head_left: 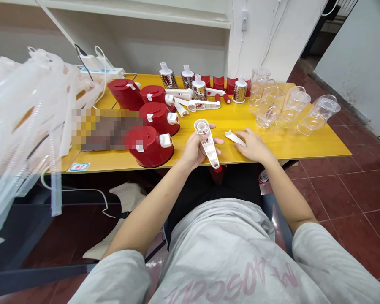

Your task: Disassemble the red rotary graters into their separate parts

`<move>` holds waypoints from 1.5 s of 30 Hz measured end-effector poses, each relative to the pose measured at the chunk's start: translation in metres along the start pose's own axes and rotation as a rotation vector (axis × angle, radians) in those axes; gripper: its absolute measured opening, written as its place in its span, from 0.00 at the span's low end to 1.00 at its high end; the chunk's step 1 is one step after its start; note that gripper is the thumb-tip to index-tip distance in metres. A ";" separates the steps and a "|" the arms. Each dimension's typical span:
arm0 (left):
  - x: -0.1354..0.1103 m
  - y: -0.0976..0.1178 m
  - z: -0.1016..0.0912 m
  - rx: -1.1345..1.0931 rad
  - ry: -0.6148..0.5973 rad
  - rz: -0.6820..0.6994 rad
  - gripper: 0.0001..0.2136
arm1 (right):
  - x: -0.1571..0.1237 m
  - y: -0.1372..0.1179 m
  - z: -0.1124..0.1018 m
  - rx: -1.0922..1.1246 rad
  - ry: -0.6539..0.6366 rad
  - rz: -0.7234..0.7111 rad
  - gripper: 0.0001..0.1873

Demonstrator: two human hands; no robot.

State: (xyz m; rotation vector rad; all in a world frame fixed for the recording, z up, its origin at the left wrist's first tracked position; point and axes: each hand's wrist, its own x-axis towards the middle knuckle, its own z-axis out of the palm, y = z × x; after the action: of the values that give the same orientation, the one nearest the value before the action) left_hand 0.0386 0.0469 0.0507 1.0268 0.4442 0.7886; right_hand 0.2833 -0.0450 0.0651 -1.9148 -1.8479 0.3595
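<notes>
My left hand (194, 150) is closed around a white crank handle (208, 143) with a ring at its top end and a red knob at its lower end, held over the front edge of the yellow table (291, 143). My right hand (253, 145) rests on the table, its fingers pinching a small white plastic piece (234, 138). Just left of my left hand stand red dome-shaped bases (148, 145) with white knobs.
Further back lie more white handles (193, 103), metal grater drums (198, 88) and red parts (218, 82). Clear plastic housings (291, 105) lie at the right. A stack of translucent plastic pieces (22, 126) fills the left. A power strip (98, 69) sits behind.
</notes>
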 end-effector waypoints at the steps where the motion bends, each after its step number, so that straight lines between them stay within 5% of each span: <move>1: 0.000 0.000 0.000 0.002 -0.006 0.000 0.37 | 0.000 0.000 0.000 0.002 0.001 0.001 0.29; 45: -0.005 -0.008 -0.004 0.057 -0.215 0.027 0.43 | 0.001 0.003 0.002 0.029 0.008 -0.007 0.27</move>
State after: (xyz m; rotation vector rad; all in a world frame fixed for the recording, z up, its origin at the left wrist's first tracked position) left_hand 0.0360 0.0429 0.0418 1.1594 0.2706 0.6837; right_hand 0.2851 -0.0442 0.0620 -1.8874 -1.8347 0.3739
